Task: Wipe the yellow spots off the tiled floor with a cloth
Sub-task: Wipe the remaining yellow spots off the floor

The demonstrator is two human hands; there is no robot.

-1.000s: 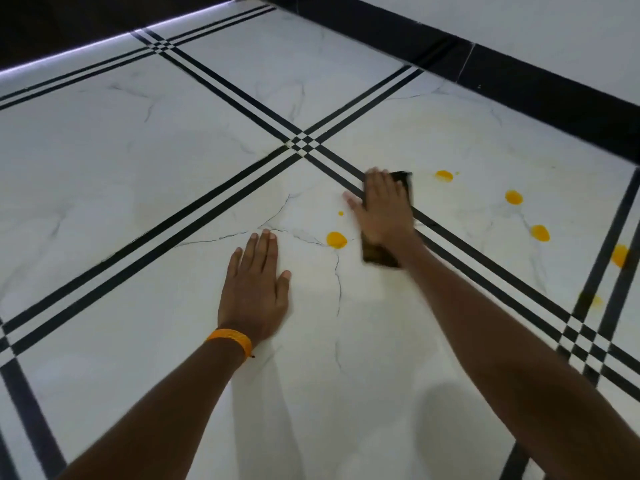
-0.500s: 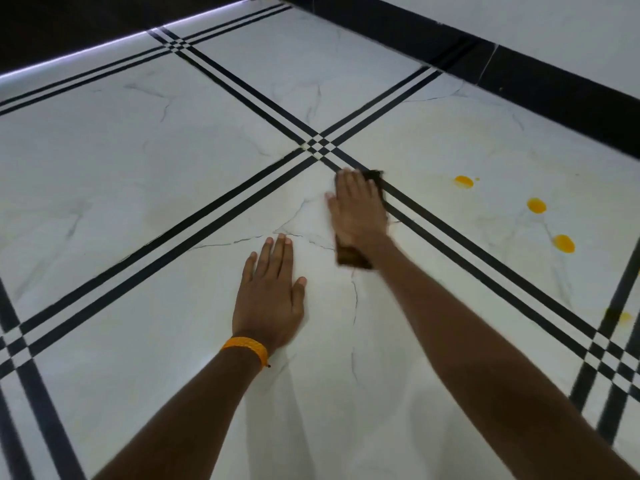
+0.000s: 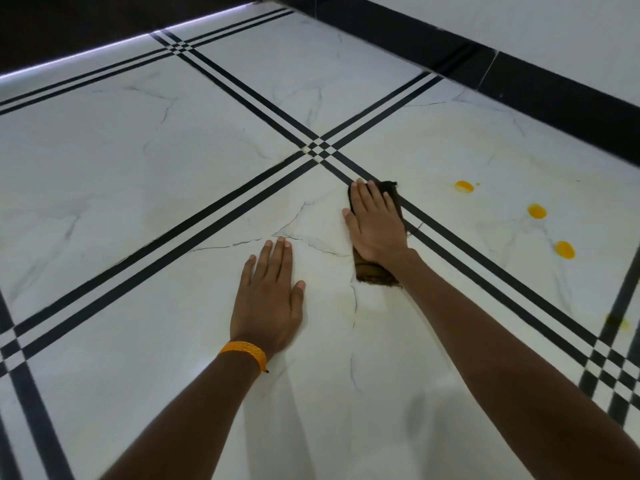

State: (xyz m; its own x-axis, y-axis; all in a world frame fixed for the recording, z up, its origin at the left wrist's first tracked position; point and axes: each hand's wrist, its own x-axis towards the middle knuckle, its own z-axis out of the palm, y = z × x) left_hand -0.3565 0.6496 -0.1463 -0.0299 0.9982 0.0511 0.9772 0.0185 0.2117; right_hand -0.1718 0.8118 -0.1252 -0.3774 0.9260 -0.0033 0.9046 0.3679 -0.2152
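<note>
Head view, right hand point(image 3: 375, 223) flat on cloth point(image 3: 375, 271), drawn back slightly, left hand point(image 3: 268, 299) still splayed empty.

Floor point(image 3: 145, 188): white marble-pattern tiles with thin grey veins, bordered by paired black stripes point(image 3: 221, 216) that form small checkered squares at crossings. Cloth point(image 3: 375, 273): dark brown. Spots point(image 3: 464, 186): yellow-orange, three clear at 3 o'clock from the cloth, one fainter on a black stripe at 4 o'clock. Wristband point(image 3: 244, 353): orange, braided. Skirting point(image 3: 519, 81): black. Wall point(image 3: 519, 22): white.
</note>
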